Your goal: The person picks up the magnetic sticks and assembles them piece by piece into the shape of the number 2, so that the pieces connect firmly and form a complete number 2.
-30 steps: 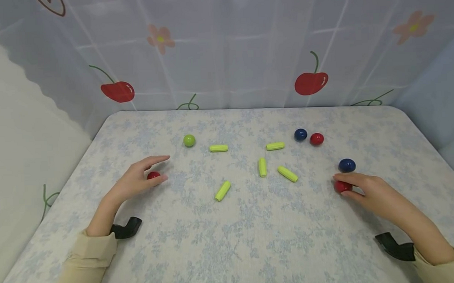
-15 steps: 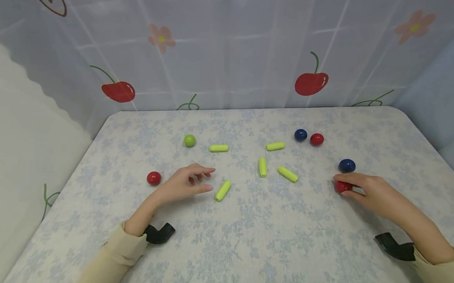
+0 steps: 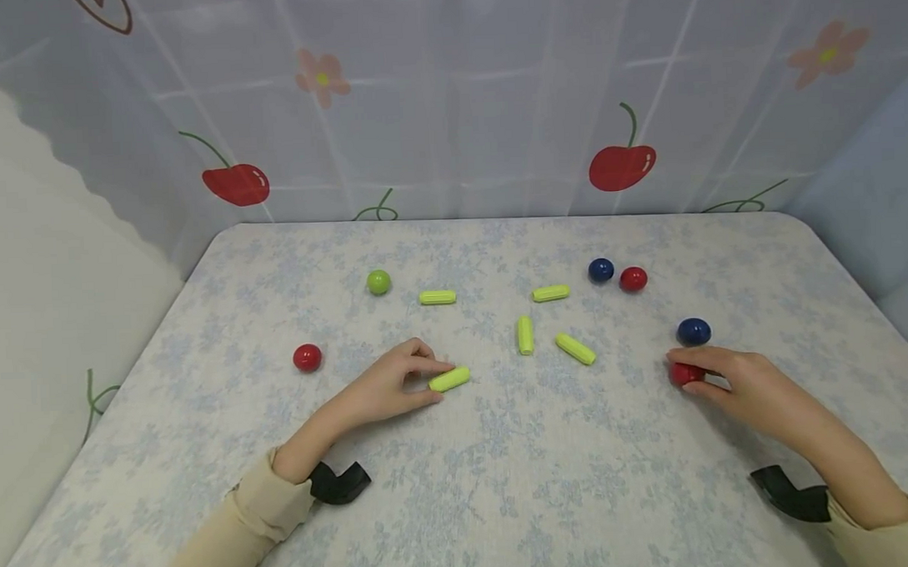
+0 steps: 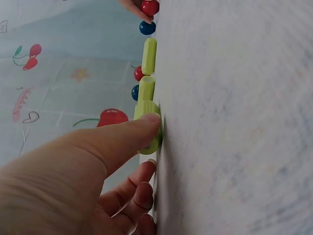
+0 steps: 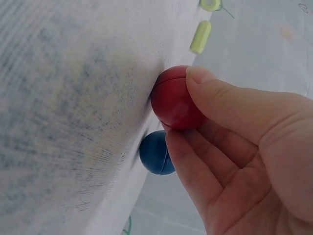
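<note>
Between thumb and fingers, my left hand (image 3: 390, 384) pinches a yellow-green ribbed stick (image 3: 450, 379) near the middle of the table. The left wrist view shows the thumb lying across this stick (image 4: 148, 108), which is low against the cloth. On the right side, my right hand (image 3: 750, 386) holds a red ball (image 3: 685, 375) by thumb and fingertips. A seam runs round that red ball (image 5: 177, 98) in the right wrist view, and it seems to touch the tablecloth. Just behind it sits a dark blue ball (image 3: 693, 332).
Several more yellow-green sticks lie around the middle, one of them a slanted stick (image 3: 575, 348). A green ball (image 3: 379, 282) and a red ball (image 3: 307, 358) are on the left. At the back right, a blue ball (image 3: 600, 270) stands beside another red ball (image 3: 633, 279). A curtain (image 3: 448, 108) hangs behind.
My left hand has left the red ball on the left, moved rightward and taken hold of the front stick, which has turned slightly. My right hand stays still on its red ball.
</note>
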Tool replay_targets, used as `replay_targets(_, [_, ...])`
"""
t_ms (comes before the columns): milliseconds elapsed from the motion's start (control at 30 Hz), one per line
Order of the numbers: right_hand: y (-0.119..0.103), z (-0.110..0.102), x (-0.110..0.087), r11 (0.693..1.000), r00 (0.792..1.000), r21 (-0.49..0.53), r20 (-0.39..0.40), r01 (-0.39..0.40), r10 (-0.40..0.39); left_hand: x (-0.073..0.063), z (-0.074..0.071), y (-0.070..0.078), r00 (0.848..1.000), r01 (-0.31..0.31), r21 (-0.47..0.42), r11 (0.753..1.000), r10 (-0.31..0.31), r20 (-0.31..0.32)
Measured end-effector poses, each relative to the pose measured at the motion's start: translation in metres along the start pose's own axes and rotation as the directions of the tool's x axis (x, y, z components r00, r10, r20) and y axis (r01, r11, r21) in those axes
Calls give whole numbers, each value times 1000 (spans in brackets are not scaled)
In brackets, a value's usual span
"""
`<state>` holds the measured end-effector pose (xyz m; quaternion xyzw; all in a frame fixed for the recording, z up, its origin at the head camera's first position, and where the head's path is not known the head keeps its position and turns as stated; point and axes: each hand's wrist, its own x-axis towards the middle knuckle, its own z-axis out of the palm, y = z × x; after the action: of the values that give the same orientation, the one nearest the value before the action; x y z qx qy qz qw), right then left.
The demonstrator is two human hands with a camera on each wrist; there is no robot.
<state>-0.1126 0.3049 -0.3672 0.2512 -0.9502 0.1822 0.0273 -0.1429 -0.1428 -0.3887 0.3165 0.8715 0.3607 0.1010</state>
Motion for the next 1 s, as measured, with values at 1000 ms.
replay_targets(1000, [-19,-3,7,998,997,52,-65,34,-31,22,-12,8,994,-7,-97,995,-4,-106])
